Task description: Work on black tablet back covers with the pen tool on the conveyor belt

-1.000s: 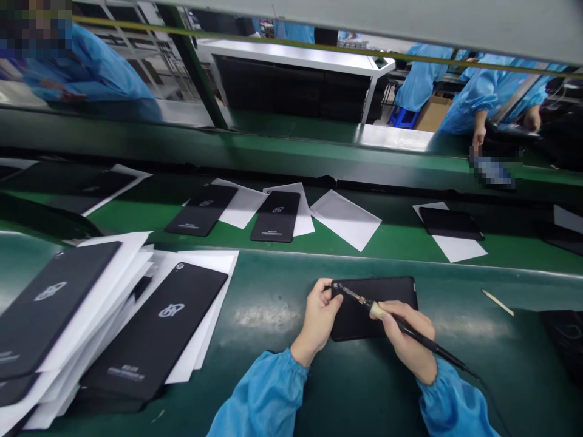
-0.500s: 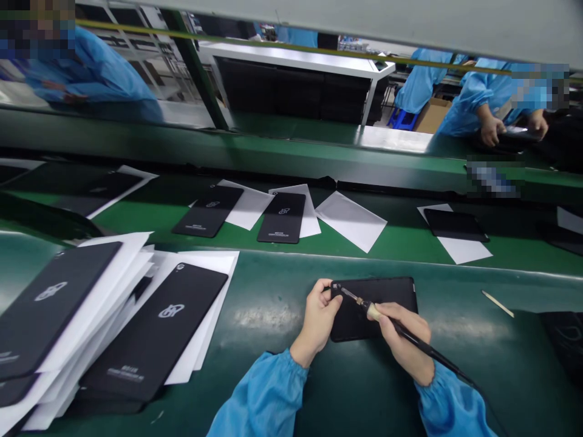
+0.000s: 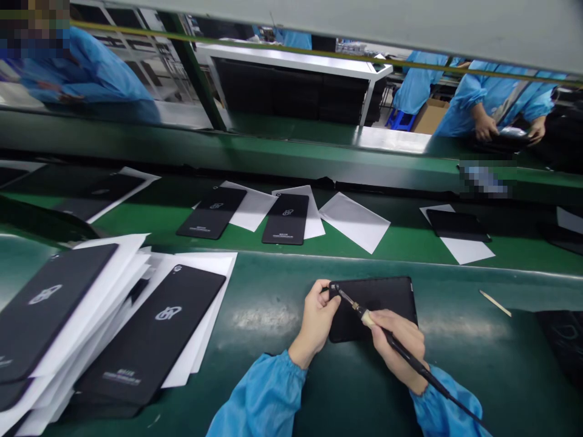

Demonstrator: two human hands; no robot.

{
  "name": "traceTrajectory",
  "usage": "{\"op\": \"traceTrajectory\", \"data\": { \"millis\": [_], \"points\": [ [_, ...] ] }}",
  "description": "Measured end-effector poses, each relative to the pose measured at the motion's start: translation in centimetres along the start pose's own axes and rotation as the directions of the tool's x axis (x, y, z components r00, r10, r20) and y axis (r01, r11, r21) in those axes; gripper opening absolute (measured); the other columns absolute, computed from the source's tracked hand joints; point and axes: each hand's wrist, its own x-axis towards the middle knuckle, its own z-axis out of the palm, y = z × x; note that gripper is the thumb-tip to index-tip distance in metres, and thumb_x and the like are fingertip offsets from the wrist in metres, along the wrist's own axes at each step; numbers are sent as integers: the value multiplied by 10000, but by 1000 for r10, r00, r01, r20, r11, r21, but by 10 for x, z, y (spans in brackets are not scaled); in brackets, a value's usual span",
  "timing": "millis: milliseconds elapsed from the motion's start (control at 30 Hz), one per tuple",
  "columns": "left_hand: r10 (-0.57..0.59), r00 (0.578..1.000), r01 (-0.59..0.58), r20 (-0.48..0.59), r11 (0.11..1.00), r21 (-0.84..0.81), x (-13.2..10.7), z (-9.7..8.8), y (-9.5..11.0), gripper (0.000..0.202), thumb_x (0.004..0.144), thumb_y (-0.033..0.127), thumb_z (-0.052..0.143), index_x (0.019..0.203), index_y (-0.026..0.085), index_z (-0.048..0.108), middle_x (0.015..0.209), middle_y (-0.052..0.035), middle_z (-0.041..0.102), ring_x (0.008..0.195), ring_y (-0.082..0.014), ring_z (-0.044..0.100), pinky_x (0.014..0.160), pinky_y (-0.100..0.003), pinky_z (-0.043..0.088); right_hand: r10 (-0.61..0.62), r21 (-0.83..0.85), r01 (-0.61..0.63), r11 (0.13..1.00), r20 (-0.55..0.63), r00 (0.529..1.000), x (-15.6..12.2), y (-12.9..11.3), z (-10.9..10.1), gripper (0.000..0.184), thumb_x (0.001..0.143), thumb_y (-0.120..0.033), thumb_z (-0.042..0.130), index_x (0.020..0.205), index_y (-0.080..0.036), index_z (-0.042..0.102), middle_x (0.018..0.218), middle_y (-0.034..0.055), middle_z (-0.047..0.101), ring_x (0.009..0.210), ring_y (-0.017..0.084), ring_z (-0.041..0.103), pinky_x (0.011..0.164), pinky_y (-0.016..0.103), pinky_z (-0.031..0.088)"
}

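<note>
A black tablet back cover (image 3: 380, 297) lies on the green bench, its inner side facing up. My left hand (image 3: 317, 315) grips its left end, with thumb and fingers closed near the top left corner. In my right hand (image 3: 401, 340) is a soldering iron (image 3: 365, 315), held like a pen. The iron's metal tip points at the upper left corner of the cover, close to my left thumb. Whether the tip touches the cover, I cannot tell. A dark cord trails from the iron past my right sleeve.
Stacked black covers (image 3: 152, 340) with white sheets (image 3: 204, 328) between them fill the left side. Beyond the bench edge, a green conveyor (image 3: 237, 240) carries more covers and paper. A thin wooden stick (image 3: 495, 303) lies to the right. Co-workers in blue are across the line.
My right hand and the soldering iron have shifted slightly left and down, while the tip stays at the same corner. The covers on the conveyor have moved slightly right.
</note>
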Motion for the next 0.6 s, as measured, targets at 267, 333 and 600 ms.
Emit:
{"op": "traceTrajectory", "data": {
  "millis": [267,333,600],
  "points": [
    [-22,1000,23,18,999,-26,-1,2,3,308,753,250,768,935,201,524,747,7,736,629,-144,692,626,-233,519,-6,-128,11,992,42,999,30,40,-27,305,966,-149,557,1240,-218,672,1090,80,767,1001,235,745,914,376,597],
    [-30,999,31,24,999,-27,-2,2,3,319,755,268,775,942,203,525,765,1,740,640,-149,698,623,-233,519,-36,-195,63,979,140,989,38,57,-19,250,964,-152,563,1156,-231,702,1132,86,747,1063,245,713,956,409,568],
    [-108,981,110,163,994,-3,1,3,-4,389,738,306,814,989,204,534,958,-69,753,835,-212,731,734,-326,569,-5,-342,78,936,207,978,80,126,-24,265,993,-185,449,999,-209,713,878,76,671,817,207,649,760,336,540]
  ]
}}
